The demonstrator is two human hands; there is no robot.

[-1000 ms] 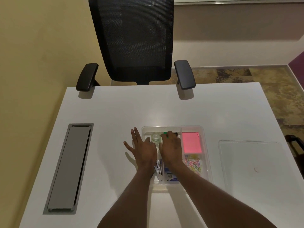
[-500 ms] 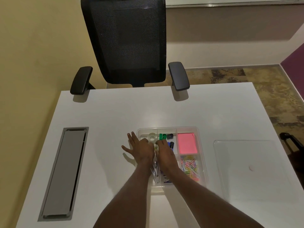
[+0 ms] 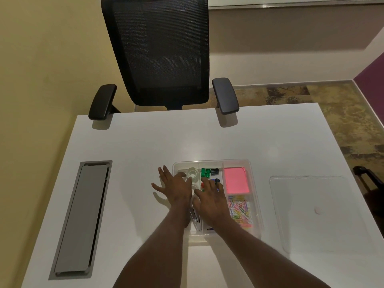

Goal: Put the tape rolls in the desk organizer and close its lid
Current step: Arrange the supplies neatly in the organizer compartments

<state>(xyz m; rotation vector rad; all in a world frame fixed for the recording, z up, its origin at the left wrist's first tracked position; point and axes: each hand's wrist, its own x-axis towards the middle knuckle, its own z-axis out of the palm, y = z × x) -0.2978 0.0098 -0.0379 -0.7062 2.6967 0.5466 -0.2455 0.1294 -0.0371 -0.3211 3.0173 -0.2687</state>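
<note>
A clear plastic desk organizer [image 3: 254, 179] lies open on the white desk. In its far left compartment stands a clear tape roll [image 3: 192, 172], with another roll [image 3: 194, 187] just behind it, partly hidden by my hands. My left hand [image 3: 174, 187] rests flat with fingers spread on the organizer's left edge. Over the middle compartments lies my right hand [image 3: 209, 199], fingers apart and empty. The clear lid [image 3: 311, 208] lies flat on the desk to the right, apart from the organizer.
The organizer also holds pink sticky notes [image 3: 236, 180], coloured paper clips [image 3: 241, 210], green and black binder clips [image 3: 208, 172] and pens. A grey cable hatch [image 3: 80, 217] is set in the desk at left. A black office chair [image 3: 162, 53] stands at the far edge.
My right hand has drawn back toward me, uncovering the binder clips and the tape rolls. The left hand stays spread on the organizer's left edge.
</note>
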